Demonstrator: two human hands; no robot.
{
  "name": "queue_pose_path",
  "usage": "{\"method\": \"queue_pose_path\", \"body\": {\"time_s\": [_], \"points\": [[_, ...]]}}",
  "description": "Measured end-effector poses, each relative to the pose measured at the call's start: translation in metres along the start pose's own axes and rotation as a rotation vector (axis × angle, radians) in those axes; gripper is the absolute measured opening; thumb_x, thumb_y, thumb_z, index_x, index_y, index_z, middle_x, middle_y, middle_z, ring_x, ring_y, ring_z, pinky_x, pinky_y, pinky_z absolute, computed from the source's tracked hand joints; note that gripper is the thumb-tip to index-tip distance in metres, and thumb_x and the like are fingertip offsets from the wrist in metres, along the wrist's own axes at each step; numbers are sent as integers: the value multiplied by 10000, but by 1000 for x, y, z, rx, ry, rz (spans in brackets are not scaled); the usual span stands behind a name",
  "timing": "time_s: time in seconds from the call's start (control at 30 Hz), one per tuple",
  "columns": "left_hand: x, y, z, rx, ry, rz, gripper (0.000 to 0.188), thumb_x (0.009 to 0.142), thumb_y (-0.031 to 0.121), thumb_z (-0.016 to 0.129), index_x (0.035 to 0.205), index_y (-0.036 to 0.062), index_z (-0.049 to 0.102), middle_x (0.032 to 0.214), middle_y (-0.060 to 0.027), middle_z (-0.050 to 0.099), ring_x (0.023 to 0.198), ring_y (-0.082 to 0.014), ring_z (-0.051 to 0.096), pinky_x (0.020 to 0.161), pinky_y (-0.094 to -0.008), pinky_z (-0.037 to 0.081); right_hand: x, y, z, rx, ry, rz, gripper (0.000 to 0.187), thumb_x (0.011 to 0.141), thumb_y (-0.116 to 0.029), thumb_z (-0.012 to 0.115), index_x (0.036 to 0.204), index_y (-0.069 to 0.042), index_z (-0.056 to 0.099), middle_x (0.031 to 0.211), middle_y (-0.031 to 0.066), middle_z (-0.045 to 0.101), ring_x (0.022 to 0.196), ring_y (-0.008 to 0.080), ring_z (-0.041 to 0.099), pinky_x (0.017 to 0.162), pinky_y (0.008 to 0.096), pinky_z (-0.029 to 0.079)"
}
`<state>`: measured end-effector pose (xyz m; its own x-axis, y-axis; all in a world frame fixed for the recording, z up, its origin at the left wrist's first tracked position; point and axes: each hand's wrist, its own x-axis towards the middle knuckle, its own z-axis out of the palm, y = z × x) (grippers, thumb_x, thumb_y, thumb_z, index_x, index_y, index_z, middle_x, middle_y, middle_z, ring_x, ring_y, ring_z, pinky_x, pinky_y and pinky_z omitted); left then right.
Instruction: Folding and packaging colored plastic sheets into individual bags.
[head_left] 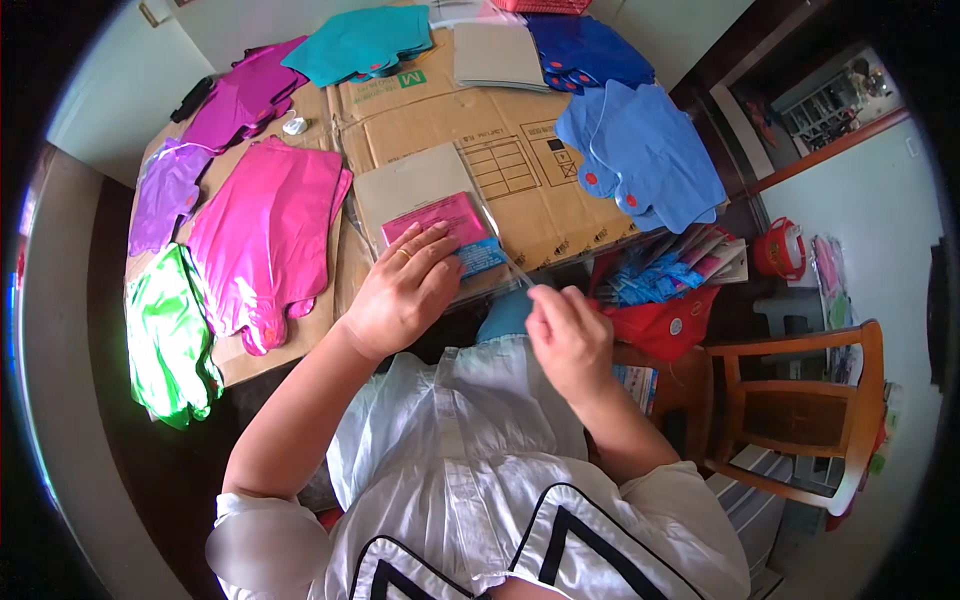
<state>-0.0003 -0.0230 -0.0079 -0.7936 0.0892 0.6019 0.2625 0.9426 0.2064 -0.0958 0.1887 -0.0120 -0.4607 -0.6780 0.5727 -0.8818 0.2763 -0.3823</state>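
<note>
My left hand (pixel 402 290) lies flat with its fingers stretched over a folded pink packet (pixel 436 216) with a blue printed end (pixel 481 257). The packet rests on a grey-beige card sheet (pixel 403 180) near the front edge of the table. Clear plastic, seemingly a bag, runs along the right side of the card. To the right, just off the table edge, my right hand (pixel 570 335) is closed in a pinch on a thin clear plastic strip (pixel 518 272). The strip stretches from the packet to my fingertips; whether it is part of the bag I cannot tell.
Piles of flat shiny foil shapes lie around the cardboard-covered table (pixel 385 115): pink (pixel 265 235), green (pixel 165 335), purple (pixel 165 195), magenta (pixel 240 95), teal (pixel 360 45), dark blue (pixel 590 50), light blue (pixel 650 155). Card sheets (pixel 498 55) sit at the back. A red bag (pixel 665 325) and wooden chair (pixel 800 400) stand right.
</note>
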Motion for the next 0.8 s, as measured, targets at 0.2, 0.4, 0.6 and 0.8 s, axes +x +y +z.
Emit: {"method": "queue_pose_path", "body": {"time_s": [0.2,0.4,0.6,0.8], "points": [[2,-1,0,-8,-4,-15,182,768,12,721,922,-16,628,1046,-160,655,1096,-341,621,958,-444,500,33,-17,17,22,-124,86,326,744,8,670,1065,-10,619,834,109,559,661,279,591,601,369,497],[2,-1,0,-67,11,-65,184,767,19,729,918,-18,631,1031,-159,662,1084,-339,630,962,-454,497,43,-1,-19,474,-522,177,501,764,1,688,1247,27,557,966,101,569,719,181,563,645,304,482],[1,-4,-3,-106,-13,-26,177,764,24,736,907,-13,639,1029,-156,669,1079,-330,635,966,-460,494,82,18,9,169,-293,231,260,780,-122,750,971,-38,594,667,92,611,593,216,598,572,338,464],[2,-3,-1,-142,-18,-54,187,760,30,741,917,-7,645,1041,-153,671,1083,-329,633,975,-460,487,90,32,-2,448,-430,311,344,766,-95,753,1090,-65,640,770,70,604,624,190,574,592,316,474]]}}
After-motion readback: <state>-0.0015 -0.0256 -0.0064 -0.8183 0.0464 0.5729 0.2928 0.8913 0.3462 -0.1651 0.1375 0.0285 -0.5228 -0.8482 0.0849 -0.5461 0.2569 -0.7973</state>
